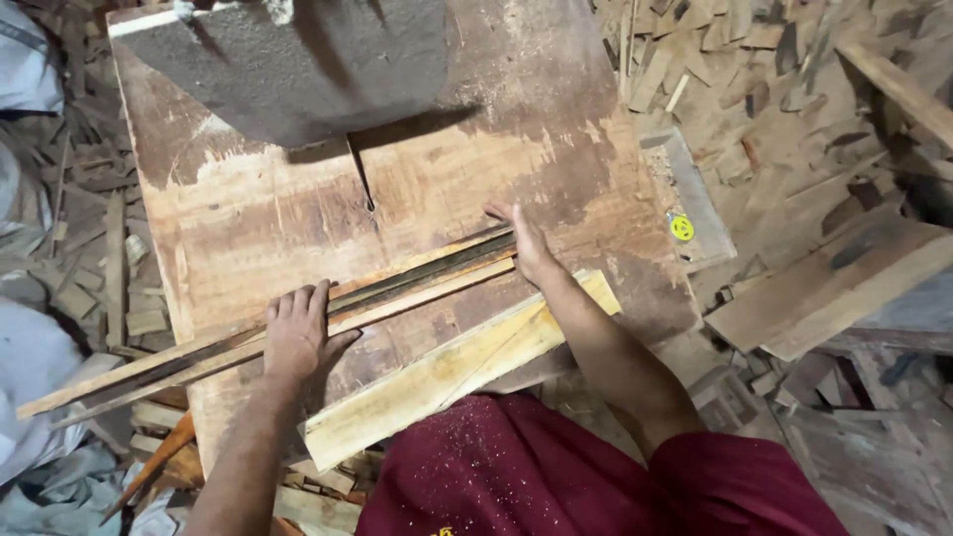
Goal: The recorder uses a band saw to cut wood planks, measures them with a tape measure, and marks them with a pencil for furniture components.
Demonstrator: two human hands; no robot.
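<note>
On the saw table: a bundle of thin wood strips (298,323) lies across the worn table top (248,228), just in front of the blade slot (362,184).
Left hand: the left hand (296,333) lies flat on the strips, fingers spread and pointing to the slot, pressing down and not closed around them.
Right hand: the right hand (526,243) is open, with fingers stretched; it touches the far right end of the strips.
Strips, long axis: it runs diagonal over the table, from the low left end, which goes over the table edge, up to the right end beside the slot.
Near edge of table: a pale plank (447,372) lies almost parallel to the strips, between them and the red shirt (556,476).
Right of table: wood offcuts (754,60) cover the floor.
</note>
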